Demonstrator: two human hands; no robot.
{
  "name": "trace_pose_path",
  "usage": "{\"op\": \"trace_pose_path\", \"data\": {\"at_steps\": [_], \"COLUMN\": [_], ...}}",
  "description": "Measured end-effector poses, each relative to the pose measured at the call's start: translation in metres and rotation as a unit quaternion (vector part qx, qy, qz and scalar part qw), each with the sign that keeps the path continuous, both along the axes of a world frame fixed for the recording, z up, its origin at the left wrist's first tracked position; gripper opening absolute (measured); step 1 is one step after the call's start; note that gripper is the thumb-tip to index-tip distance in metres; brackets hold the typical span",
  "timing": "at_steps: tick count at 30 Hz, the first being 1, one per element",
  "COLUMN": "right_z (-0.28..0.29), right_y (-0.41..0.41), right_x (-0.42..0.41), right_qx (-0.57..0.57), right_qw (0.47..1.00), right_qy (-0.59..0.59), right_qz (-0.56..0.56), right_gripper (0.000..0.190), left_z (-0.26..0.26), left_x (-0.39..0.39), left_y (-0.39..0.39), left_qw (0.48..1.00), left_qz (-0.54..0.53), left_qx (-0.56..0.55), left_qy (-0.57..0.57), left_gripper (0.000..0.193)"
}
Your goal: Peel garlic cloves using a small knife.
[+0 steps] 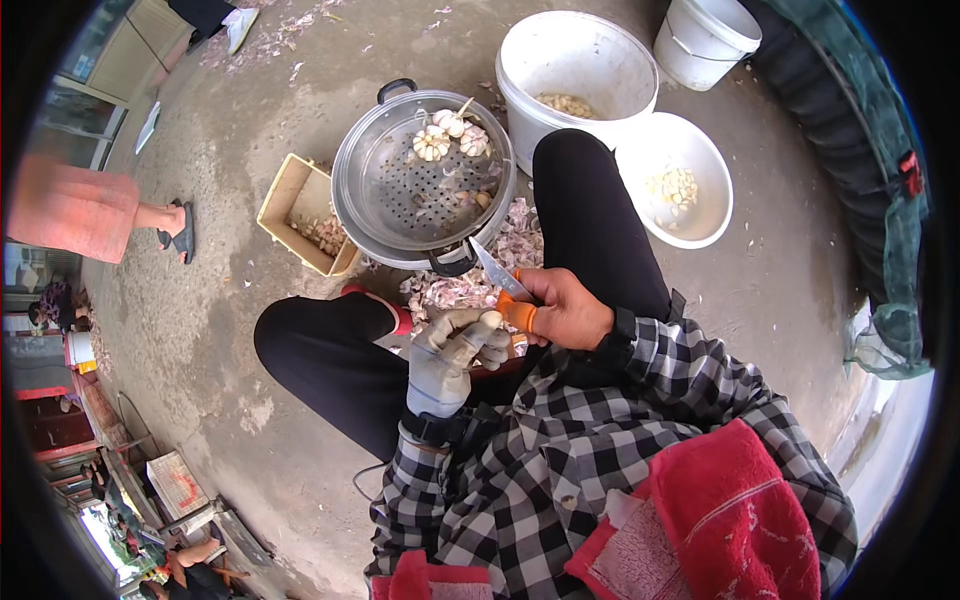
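Observation:
My left hand (448, 360), in a grey-white work glove, pinches a pale garlic clove (491, 319) between thumb and fingers. Bare of a glove, my right hand (568, 309) grips a small knife (496, 268), its blade slanting up and left. Orange material shows around the right fingers; whether it is handle or finger covers is unclear. Beyond both hands stands a perforated metal steamer pot (397, 176) with black handles. Several garlic bulbs (450, 135) and a few loose cloves (480, 199) lie in it. Pinkish garlic skins (450, 291) litter the ground below my hands.
Left of the pot is a cream plastic box (281, 199) of unpeeled cloves. A large white bucket (517, 112) and a white bowl (709, 161) hold peeled cloves. Another white bucket (694, 52) stands farther back. Other people's feet (176, 229) are at left.

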State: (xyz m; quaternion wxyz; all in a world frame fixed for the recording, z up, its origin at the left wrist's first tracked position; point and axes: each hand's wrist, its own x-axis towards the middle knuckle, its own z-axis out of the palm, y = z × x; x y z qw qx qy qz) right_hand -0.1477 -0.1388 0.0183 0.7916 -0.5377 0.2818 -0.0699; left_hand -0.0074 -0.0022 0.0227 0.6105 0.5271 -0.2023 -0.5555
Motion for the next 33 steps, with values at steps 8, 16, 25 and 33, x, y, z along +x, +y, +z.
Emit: {"op": "trace_pose_path", "data": {"at_steps": [8, 16, 25, 33], "right_z": [-0.005, -0.002, -0.004, -0.026], "right_y": [0.002, -0.001, -0.002, -0.007], "right_x": [0.005, 0.0, -0.005, 0.007], "right_qx": [0.058, 0.055, 0.101, 0.112], "right_qw": [0.998, 0.997, 0.995, 0.993], "right_qy": [0.013, 0.008, -0.014, 0.043], "right_qz": [-0.01, 0.061, -0.003, -0.017], "right_gripper": [0.018, 0.018, 0.014, 0.014], "left_z": [0.004, -0.022, -0.017, 0.009], "left_x": [-0.01, 0.004, 0.02, 0.022], "left_y": [-0.009, -0.003, 0.003, -0.006], "left_qw": [0.99, 0.987, 0.972, 0.985], "left_qz": [-0.006, -0.011, 0.029, 0.063], "left_qx": [-0.019, 0.04, -0.061, -0.132], "left_qy": [-0.142, -0.153, 0.225, 0.095], "left_gripper": [0.037, 0.032, 0.04, 0.031]}}
